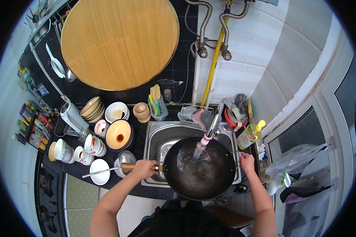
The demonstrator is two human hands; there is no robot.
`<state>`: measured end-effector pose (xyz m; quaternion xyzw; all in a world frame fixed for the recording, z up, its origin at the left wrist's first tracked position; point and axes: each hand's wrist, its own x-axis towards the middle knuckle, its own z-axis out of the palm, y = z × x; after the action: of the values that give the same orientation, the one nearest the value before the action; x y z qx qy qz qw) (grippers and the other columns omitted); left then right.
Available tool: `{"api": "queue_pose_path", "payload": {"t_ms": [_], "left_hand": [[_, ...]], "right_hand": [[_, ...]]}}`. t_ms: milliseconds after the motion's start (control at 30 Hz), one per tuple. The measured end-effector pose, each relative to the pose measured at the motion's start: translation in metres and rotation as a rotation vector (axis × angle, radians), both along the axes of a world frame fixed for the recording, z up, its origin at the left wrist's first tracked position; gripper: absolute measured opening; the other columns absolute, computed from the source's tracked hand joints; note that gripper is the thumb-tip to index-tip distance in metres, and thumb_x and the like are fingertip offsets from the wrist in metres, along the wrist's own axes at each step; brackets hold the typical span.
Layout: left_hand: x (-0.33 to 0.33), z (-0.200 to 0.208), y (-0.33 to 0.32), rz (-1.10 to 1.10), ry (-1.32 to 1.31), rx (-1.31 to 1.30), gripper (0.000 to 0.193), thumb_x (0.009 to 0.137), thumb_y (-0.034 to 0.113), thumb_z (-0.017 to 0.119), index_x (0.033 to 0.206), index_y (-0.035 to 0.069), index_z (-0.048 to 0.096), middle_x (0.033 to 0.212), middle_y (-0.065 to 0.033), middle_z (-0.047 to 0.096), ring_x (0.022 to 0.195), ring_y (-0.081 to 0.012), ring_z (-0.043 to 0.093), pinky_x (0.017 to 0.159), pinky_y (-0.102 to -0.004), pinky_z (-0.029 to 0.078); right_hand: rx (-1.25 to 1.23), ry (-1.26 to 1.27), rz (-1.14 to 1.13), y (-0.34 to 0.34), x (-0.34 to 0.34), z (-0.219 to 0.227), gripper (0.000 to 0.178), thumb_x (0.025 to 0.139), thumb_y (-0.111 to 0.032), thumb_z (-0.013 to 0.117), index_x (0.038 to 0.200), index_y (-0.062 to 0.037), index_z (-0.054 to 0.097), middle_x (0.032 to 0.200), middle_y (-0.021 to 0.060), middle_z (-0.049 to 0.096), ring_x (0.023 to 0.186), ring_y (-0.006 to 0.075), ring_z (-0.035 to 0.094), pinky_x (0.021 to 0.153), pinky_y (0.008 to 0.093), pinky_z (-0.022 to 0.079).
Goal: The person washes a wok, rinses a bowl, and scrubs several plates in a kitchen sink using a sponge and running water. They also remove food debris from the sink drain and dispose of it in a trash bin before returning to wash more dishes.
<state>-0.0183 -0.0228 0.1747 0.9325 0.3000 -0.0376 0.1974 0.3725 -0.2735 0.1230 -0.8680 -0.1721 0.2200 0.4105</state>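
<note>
A large black wok [197, 175] sits over the steel sink [156, 136], covering much of its basin. My left hand [144, 170] is closed round its wooden handle [127, 168]. On the opposite side, the fingers of my right hand [246, 162] grip the small metal loop handle. Water runs from the faucet [214, 123], through a pinkish-white nozzle [202, 144], into the wok. A shallow pool swirls on the dark inner surface.
Left of the sink stand stacked bowls [118, 135], a white dish [100, 172], a metal ladle [124, 156] and an electric kettle [73, 116]. A yellow-capped bottle [249, 135] and a red basin [233, 120] stand right. A round wooden board [120, 43] leans behind.
</note>
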Motion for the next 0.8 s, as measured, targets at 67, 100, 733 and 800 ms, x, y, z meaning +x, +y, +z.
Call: {"api": "queue_pose_path", "payload": {"t_ms": [67, 100, 733, 800], "left_hand": [[0.000, 0.006, -0.001, -0.006, 0.011, 0.003, 0.026, 0.064, 0.029, 0.072, 0.081, 0.013, 0.061, 0.070, -0.0097, 0.061, 0.070, -0.0299, 0.060, 0.060, -0.0410, 0.047], [-0.003, 0.005, -0.002, 0.001, 0.019, 0.009, 0.026, 0.064, 0.029, 0.072, 0.081, 0.012, 0.061, 0.070, -0.0098, 0.061, 0.070, -0.0299, 0.060, 0.060, -0.0409, 0.047], [0.008, -0.036, -0.017, -0.052, -0.046, -0.213, 0.022, 0.065, 0.016, 0.066, 0.085, 0.011, 0.060, 0.074, -0.0133, 0.061, 0.074, -0.0330, 0.059, 0.064, -0.0426, 0.046], [0.008, -0.034, -0.015, -0.083, -0.020, -0.223, 0.022, 0.065, 0.020, 0.066, 0.085, 0.012, 0.061, 0.074, -0.0128, 0.061, 0.074, -0.0325, 0.059, 0.063, -0.0425, 0.046]], "right_hand": [[0.041, 0.030, 0.002, -0.006, 0.000, -0.021, 0.026, 0.083, -0.011, 0.057, 0.106, -0.0003, 0.061, 0.056, 0.0025, 0.055, 0.042, 0.0087, 0.048, 0.039, 0.0241, 0.039], [0.030, 0.069, -0.013, -0.004, -0.006, -0.017, 0.027, 0.083, -0.010, 0.056, 0.108, -0.0001, 0.059, 0.056, 0.0019, 0.054, 0.042, 0.0083, 0.047, 0.038, 0.0239, 0.038], [-0.164, -0.196, 0.132, -0.007, 0.003, 0.119, 0.022, 0.082, -0.010, 0.056, 0.097, 0.0044, 0.062, 0.055, 0.0065, 0.056, 0.043, 0.0119, 0.052, 0.042, 0.0268, 0.042], [-0.194, -0.148, 0.124, -0.011, 0.002, 0.116, 0.021, 0.081, -0.009, 0.055, 0.095, 0.0050, 0.063, 0.056, 0.0076, 0.057, 0.043, 0.0136, 0.054, 0.041, 0.0276, 0.044]]}}
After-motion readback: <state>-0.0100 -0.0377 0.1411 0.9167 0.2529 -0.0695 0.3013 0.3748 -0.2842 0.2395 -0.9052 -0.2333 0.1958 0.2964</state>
